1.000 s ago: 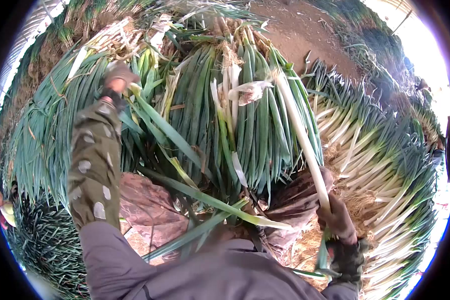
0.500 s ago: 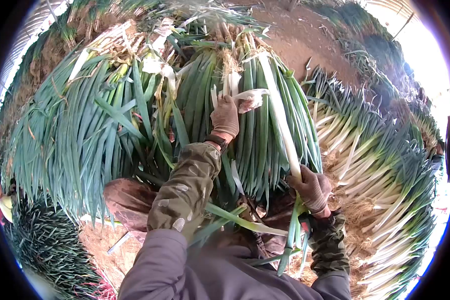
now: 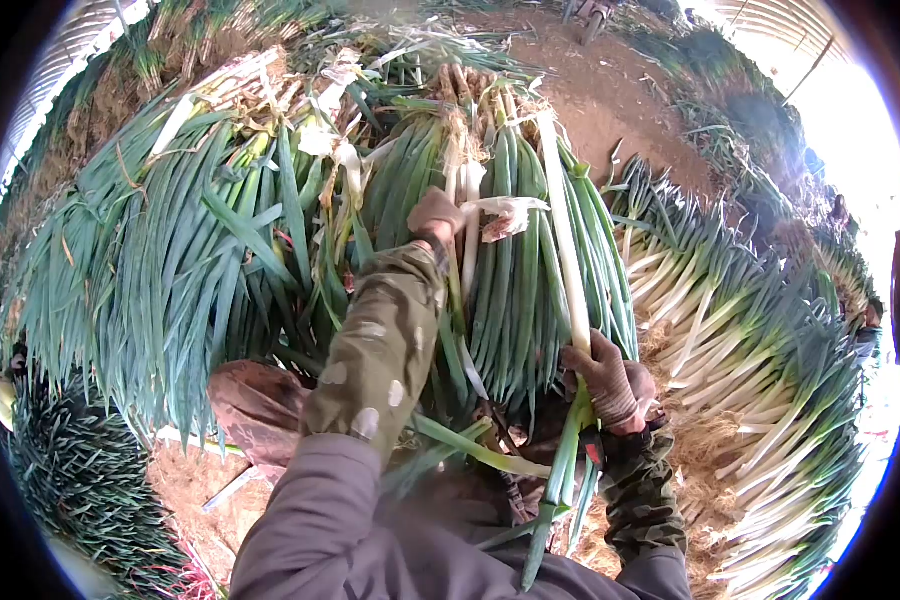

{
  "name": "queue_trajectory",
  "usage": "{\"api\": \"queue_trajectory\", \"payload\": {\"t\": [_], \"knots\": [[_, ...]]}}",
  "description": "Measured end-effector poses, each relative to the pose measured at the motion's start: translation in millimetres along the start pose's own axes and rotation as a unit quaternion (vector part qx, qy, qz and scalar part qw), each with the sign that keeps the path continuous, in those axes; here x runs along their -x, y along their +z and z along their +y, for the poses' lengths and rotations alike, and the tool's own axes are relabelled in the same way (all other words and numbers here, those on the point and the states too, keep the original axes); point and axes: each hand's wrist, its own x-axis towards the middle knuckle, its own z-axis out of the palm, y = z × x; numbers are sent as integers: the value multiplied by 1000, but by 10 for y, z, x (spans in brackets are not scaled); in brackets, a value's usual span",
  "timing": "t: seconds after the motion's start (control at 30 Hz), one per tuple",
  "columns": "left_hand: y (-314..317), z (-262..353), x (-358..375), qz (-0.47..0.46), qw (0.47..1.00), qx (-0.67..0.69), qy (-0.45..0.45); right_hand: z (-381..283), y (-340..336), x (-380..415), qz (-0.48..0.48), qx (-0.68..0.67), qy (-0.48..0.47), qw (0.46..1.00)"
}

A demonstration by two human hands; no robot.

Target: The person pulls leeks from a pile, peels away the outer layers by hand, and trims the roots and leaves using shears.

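My left hand, in a brown knit glove, is closed over the green leaves in the middle of the pile. Its fingers hide whatever they grip. Just right of it, a pale stalk hangs from a rooty end, and a loose white peel lies across the leaves. My gloved right hand is wrapped round a long green onion, whose white shaft slants up over the pile and whose green leaves hang below the fist. A red and black piece shows by the right wrist.
A leafy heap of green onions spreads to the left. Along the right lies a long row of white-stemmed green onions, roots inward. Bare soil shows at the back. A dark green bundle lies at lower left.
My left hand has shifted up and left, so more of the pale stalk shows beside it. My right hand has moved slightly left, still gripping the green onion. The camera view has shifted a little.
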Motion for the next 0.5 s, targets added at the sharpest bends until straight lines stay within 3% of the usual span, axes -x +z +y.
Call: {"api": "queue_trajectory", "payload": {"t": [0.07,0.1,0.13,0.2,0.27,0.33,0.4,0.5], "knots": [[-136,-251,-263,-190,976,102,31,42,-36,6,-17,-31,-3,999],[-231,-293,-180,-186,974,129,26,75,-38,-13,-28,-47,-6,998],[-478,-278,126,-231,938,255,35,116,-6,-79,-33,-53,-22,998],[-735,-397,493,-306,879,366,32,193,95,-273,-45,-66,-48,996],[-914,-410,911,-293,875,383,35,27,294,-409,-74,-52,-84,992],[-545,-804,899,-214,918,286,173,-81,627,-596,-46,-93,-106,989],[-674,-760,1199,-133,945,188,233,-27,912,-856,-66,-187,-122,973],[-707,-705,1440,-48,961,145,229,45,1237,-1008,-82,-195,-109,971]]}}
